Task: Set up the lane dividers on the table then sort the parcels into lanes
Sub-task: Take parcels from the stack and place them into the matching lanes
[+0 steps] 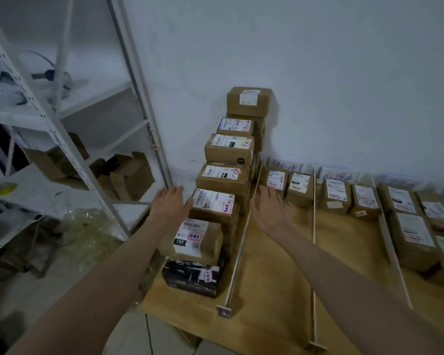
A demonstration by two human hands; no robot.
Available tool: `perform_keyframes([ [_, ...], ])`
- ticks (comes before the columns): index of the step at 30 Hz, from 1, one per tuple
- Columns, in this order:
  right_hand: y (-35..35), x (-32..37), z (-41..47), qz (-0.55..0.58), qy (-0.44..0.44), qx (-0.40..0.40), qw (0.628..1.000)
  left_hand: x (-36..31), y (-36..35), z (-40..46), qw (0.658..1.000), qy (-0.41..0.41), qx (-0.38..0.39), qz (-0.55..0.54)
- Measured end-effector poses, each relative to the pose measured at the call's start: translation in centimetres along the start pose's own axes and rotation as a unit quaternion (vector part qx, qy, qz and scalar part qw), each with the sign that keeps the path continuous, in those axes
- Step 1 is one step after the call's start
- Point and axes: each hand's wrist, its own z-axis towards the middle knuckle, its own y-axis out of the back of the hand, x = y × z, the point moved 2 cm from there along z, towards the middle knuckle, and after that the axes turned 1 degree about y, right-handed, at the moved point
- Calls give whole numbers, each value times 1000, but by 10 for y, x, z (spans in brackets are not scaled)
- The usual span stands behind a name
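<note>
A wooden table [272,290] carries upright lane dividers: one [242,239] beside the left stack, a second [314,226] in the middle, a third [392,247] to the right. The leftmost lane holds a long stepped pile of cardboard parcels [223,180] with a black box [192,275] at the front. My left hand [171,203], fingers straight, reaches along the left side of a labelled parcel [213,204]. My right hand [269,211], fingers straight, hovers on that parcel's right, over the first divider. Further parcels [287,185] sit in the second lane, others [349,198] in the third.
Handwritten lane signs [283,163] lean on the white wall behind the table. More parcels [415,234] fill the far right lane. A white metal shelving unit [69,139] with cardboard boxes stands left of the table, plastic wrap on the floor beneath it.
</note>
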Motion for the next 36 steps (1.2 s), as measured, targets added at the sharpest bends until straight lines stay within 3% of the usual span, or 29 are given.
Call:
perform_keyframes([
  [8, -56, 41, 36, 62, -111, 75, 989, 20, -12, 50, 995, -27, 65, -71],
  [17, -87, 48, 59, 213, -205, 121, 948, 6, -33, 59, 977, -54, 150, -139],
  [27, -60, 50, 49, 352, -237, 146, 894, 4, -9, 57, 946, -56, 157, -277],
  [33, -22, 47, 46, 363, -209, 155, 895, -4, 28, 63, 947, -106, 134, -273],
  [36, -2, 48, 44, 320, -185, 158, 916, -12, 44, 67, 950, -133, 149, -239],
])
